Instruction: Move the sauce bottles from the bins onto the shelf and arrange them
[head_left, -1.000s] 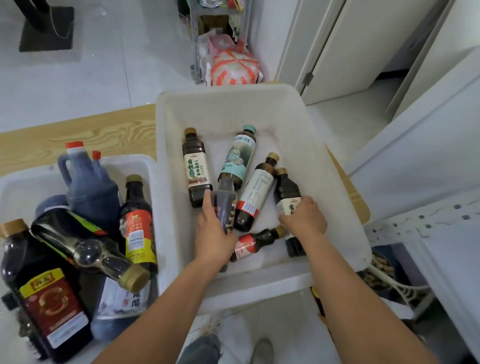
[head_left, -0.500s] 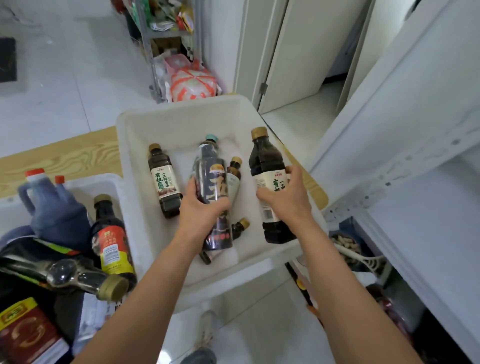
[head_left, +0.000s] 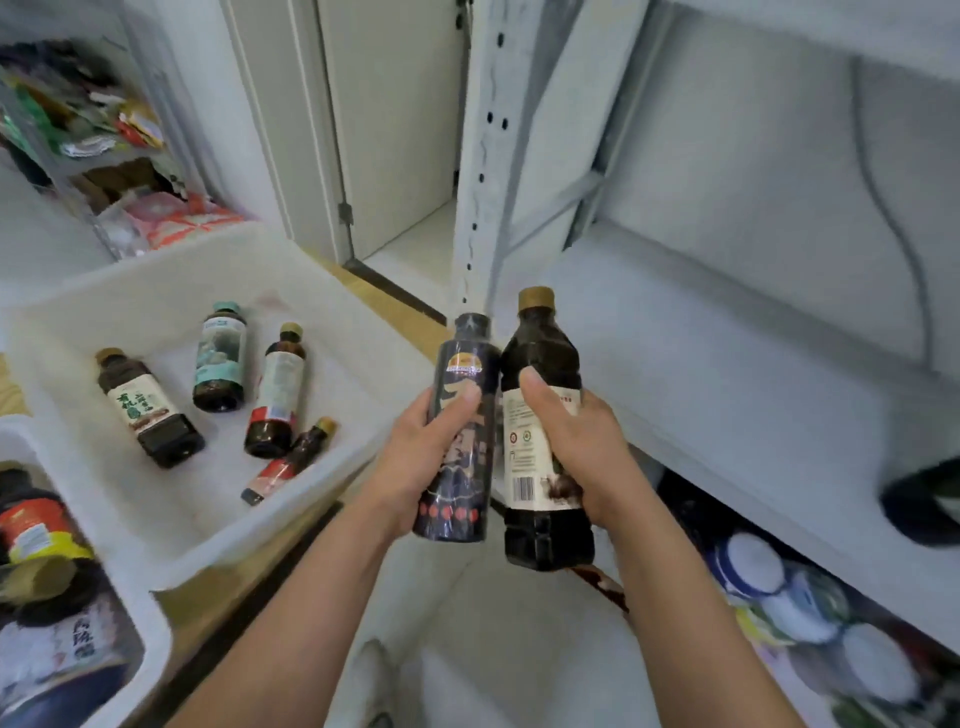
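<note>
Blue bottle (head_left: 460, 431) and gold-capped bottle (head_left: 543, 441) stand upright in your hands, just in front of the shelf (head_left: 727, 374).
Your left hand (head_left: 421, 457) has its fingers (head_left: 462, 400) curled round the blue bottle. Your right hand (head_left: 576, 447) grips the gold-capped one, thumb on its white label. The 2 bottles are side by side, over the floor; whether they touch, you cannot tell. At your left, 4 bottles lie in the white bin (head_left: 171, 291) on the tabletop (head_left: 384, 306). A nearer bin (head_left: 156, 639) holds more.
</note>
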